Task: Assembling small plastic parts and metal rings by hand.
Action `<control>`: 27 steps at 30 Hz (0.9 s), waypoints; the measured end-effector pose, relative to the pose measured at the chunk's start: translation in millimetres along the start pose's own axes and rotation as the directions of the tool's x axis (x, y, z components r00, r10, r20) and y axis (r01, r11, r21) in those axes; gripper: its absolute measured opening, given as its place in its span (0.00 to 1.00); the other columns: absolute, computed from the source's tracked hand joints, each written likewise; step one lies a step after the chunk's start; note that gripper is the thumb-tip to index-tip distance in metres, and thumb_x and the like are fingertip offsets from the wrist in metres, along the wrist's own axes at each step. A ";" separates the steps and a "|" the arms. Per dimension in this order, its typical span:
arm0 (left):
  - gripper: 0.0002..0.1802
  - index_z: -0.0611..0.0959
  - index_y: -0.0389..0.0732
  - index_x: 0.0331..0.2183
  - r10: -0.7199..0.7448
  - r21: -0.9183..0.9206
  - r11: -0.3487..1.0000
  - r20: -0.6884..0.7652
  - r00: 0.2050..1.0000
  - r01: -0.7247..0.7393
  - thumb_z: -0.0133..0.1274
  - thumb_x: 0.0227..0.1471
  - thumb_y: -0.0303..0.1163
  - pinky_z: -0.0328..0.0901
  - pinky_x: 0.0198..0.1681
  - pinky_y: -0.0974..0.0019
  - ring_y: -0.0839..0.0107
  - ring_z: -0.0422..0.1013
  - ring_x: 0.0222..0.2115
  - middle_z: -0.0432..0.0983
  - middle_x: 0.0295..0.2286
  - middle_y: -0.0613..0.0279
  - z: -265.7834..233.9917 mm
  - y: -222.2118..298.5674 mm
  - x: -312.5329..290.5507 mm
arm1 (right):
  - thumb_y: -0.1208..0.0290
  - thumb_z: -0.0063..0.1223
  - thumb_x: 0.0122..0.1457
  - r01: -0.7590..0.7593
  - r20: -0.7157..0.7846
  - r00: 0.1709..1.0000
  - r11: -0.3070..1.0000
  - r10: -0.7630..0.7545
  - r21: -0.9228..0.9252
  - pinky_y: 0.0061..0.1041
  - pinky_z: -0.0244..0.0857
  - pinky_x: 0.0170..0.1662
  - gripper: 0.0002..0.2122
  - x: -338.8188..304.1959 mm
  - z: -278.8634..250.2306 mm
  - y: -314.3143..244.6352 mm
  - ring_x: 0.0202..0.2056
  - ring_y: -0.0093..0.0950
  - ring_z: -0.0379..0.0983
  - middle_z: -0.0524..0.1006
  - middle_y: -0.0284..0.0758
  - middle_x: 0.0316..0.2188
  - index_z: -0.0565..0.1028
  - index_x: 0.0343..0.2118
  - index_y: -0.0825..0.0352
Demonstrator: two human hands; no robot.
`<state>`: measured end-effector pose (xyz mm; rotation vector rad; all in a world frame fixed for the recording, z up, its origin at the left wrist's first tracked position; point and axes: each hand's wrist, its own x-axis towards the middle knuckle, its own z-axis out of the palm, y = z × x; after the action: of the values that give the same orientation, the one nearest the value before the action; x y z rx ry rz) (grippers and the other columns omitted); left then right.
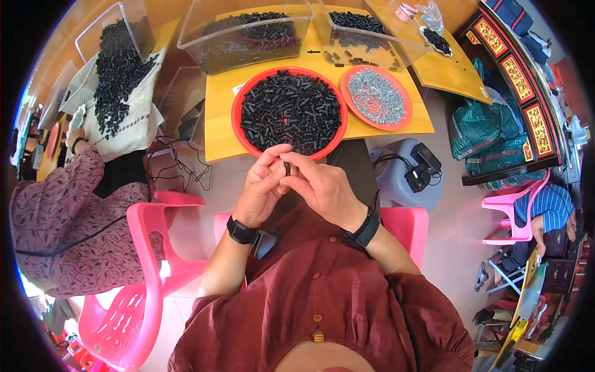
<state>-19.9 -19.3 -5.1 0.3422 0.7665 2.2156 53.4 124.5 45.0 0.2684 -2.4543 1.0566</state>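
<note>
My left hand and my right hand meet in front of my chest, fingertips pinched together around a small black piece. Fingers hide most of it, so its full shape does not show. Just beyond them is a round red basin, heaped with short black tube-like plastic pieces. My left fingertips are close to its near rim. To the basin's right, an orange-red plate carries many small silver screw-like pieces.
Clear plastic bins of black pieces stand at the back of the wooden table. Loose dark pieces lie to their right. On the left a person sits beside a pink chair. A blue stool holds a black adapter.
</note>
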 end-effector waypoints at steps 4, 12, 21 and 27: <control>0.20 0.70 0.40 0.52 -0.046 -0.008 0.999 -0.002 0.999 0.046 0.51 0.58 0.30 0.62 0.34 0.78 0.82 0.65 0.29 0.73 0.33 0.69 2.5 -2.9 0.3 | 0.70 0.58 0.54 0.018 0.034 0.999 1.000 -0.018 0.006 0.28 0.68 0.27 0.18 -0.3 -2.5 3.0 0.26 0.34 0.76 0.76 0.37 0.24 0.70 0.48 0.66; 0.14 0.76 0.39 0.43 -0.132 0.050 0.990 0.059 0.990 0.129 0.49 0.60 0.38 0.65 0.41 0.72 0.79 0.68 0.35 0.73 0.35 0.68 -6.5 -5.0 -0.1 | 0.68 0.55 0.56 0.036 0.057 0.998 0.999 -0.035 -0.009 0.32 0.68 0.25 0.16 5.0 -10.4 3.0 0.25 0.37 0.76 0.77 0.37 0.25 0.68 0.46 0.64; 0.13 0.77 0.38 0.42 -0.135 0.166 0.979 0.092 0.986 0.119 0.46 0.62 0.37 0.63 0.37 0.76 0.83 0.66 0.30 0.73 0.31 0.71 -0.7 -0.2 3.0 | 0.56 0.60 0.51 0.210 0.443 0.892 0.951 -0.092 -0.225 0.36 0.66 0.26 0.18 48.7 -51.0 4.1 0.25 0.41 0.74 0.74 0.38 0.20 0.67 0.31 0.66; 0.15 0.76 0.38 0.45 -0.142 0.269 0.953 -0.012 0.990 0.140 0.46 0.62 0.37 0.63 0.36 0.77 0.84 0.66 0.31 0.73 0.31 0.73 7.6 -0.4 1.2 | 0.54 0.56 0.51 0.356 0.644 0.755 0.903 -0.126 -0.241 0.38 0.67 0.27 0.18 69.2 -54.7 4.9 0.24 0.43 0.74 0.75 0.42 0.19 0.71 0.26 0.69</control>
<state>-17.0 -15.0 0.6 0.4149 1.0594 1.9779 8.8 167.5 108.0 0.9211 -3.0026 0.4227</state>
